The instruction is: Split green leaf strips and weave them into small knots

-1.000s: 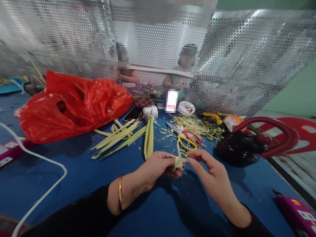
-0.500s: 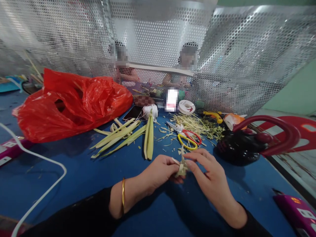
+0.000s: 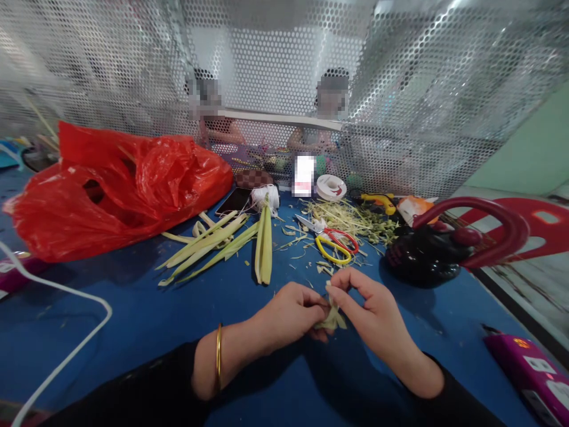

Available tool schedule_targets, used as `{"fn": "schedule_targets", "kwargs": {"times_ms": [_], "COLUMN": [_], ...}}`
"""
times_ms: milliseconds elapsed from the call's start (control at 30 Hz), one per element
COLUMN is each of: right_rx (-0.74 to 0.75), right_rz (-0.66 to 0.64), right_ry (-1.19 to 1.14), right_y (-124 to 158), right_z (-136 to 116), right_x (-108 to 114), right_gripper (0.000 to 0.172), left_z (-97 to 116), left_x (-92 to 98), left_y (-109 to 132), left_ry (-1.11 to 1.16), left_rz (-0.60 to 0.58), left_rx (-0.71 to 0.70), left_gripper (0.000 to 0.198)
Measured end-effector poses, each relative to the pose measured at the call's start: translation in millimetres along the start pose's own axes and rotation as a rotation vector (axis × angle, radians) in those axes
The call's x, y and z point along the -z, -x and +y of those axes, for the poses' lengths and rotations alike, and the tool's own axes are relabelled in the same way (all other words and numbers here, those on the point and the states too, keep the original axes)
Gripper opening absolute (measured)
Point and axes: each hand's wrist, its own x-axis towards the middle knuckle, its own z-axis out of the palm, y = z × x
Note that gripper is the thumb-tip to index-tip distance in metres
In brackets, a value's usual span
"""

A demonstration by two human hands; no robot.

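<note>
My left hand (image 3: 291, 311) and my right hand (image 3: 368, 308) meet over the blue table (image 3: 133, 320), both pinched on a small folded piece of pale palm leaf (image 3: 331, 317). The left fingers curl around its left side. Thumb and forefinger of the right hand grip its top end. A gold bangle sits on my left wrist. Long green-yellow leaf strips (image 3: 217, 243) lie on the table beyond my hands, and red-and-yellow scissors (image 3: 333, 243) rest just past my right hand.
A red plastic bag (image 3: 111, 190) fills the left. A dark kettle with a red handle (image 3: 444, 252) stands at right, a heap of leaf shavings (image 3: 355, 219) behind the scissors. A white cable (image 3: 66, 350) crosses the left; perforated metal screens stand behind, two people beyond them.
The upright leaf end has been folded down into the bundle. My hands have drawn closer together and slightly lower, with the piece turned between them.
</note>
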Motion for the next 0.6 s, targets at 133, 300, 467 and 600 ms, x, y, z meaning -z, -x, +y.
{"fn": "schedule_targets", "kwargs": {"times_ms": [133,300,467,600], "right_rx": [-0.049,-0.118,-0.087,-0.137], "right_rz": [0.041,0.111,0.075,0.004], "right_ry": [-0.182,-0.365,-0.330,-0.325], "right_y": [0.4,1.7,3.1,3.6], "right_z": [-0.2,2.2,2.0,1.3], "right_x": [-0.1,-2.0,-2.7,-4.0], "right_gripper": [0.015,0.014,0.012,0.013], "left_z": [0.3,1.5,3.0,6.2], "left_x": [-1.8,-3.4,-0.8,2.6], "left_y": [1.6,3.2,3.3,4.1], "left_ry": [-0.049,-0.058,-0.037,0.055], "left_rz": [-0.032,-0.078,-0.085,-0.109], "left_rx": [0.031,0.065,0.056,0.021], "left_gripper": [0.015,0.017,0.016,0.017]}}
